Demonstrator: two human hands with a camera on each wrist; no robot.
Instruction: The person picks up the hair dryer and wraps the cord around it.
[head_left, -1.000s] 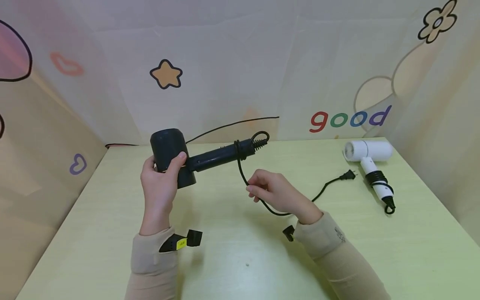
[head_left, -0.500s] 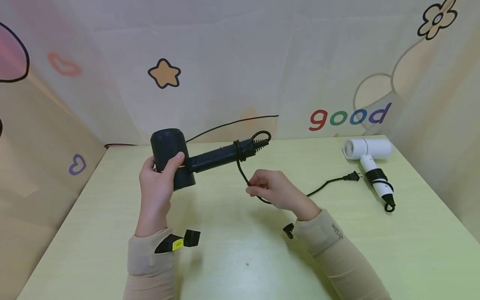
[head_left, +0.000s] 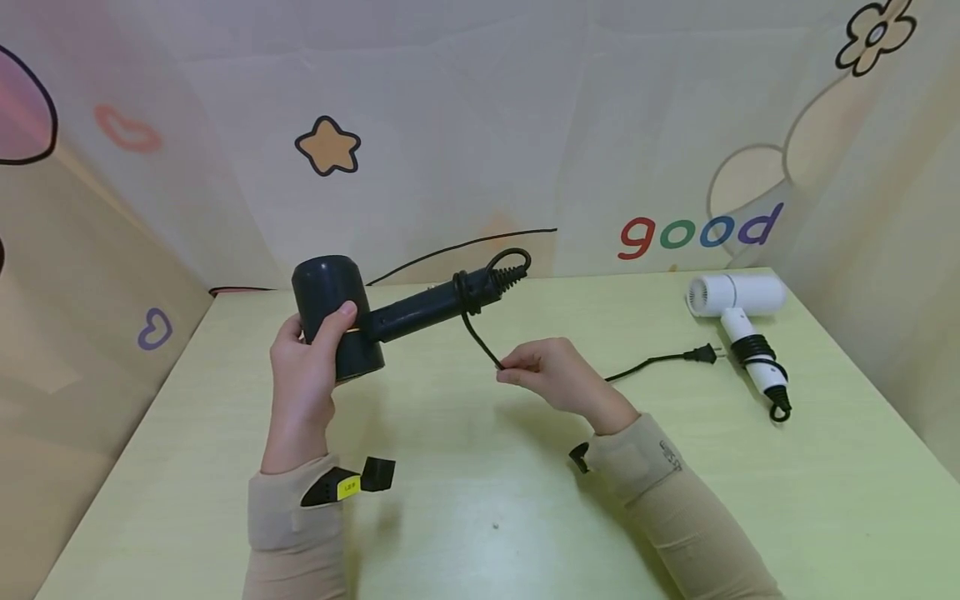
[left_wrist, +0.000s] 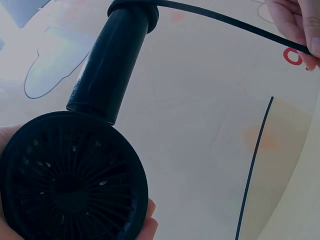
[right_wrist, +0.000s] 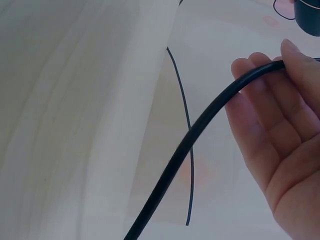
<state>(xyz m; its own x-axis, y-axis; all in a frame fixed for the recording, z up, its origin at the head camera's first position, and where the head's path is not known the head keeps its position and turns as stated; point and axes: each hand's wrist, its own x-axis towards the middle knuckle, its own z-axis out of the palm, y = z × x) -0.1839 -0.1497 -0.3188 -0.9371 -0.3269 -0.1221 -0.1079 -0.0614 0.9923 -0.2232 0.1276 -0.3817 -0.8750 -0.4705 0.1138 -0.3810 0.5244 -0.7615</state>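
My left hand (head_left: 303,392) grips a black hair dryer (head_left: 416,314) by its barrel, thumb across the front, and holds it above the table. The handle points right and slightly up. Black cord (head_left: 482,340) is wound round the handle near its end, with a loop at the strain relief. My right hand (head_left: 558,379) pinches the cord between thumb and fingers, right of the handle. The cord runs taut from the handle to the pinch, then passes behind the hand. Its plug (head_left: 701,354) shows to the right. In the left wrist view the dryer's round vented end (left_wrist: 70,190) faces the camera.
A white hair dryer (head_left: 750,296) lies at the right of the pale table (head_left: 465,467), black cord wrapped round its handle, close to the plug. A printed cloth backdrop (head_left: 465,125) rises behind the table and along both sides.
The cord behind my right hand has drawn up and straightened, and its stretch to the handle has tightened. The black hair dryer has shifted slightly left, its handle tilting up a little.
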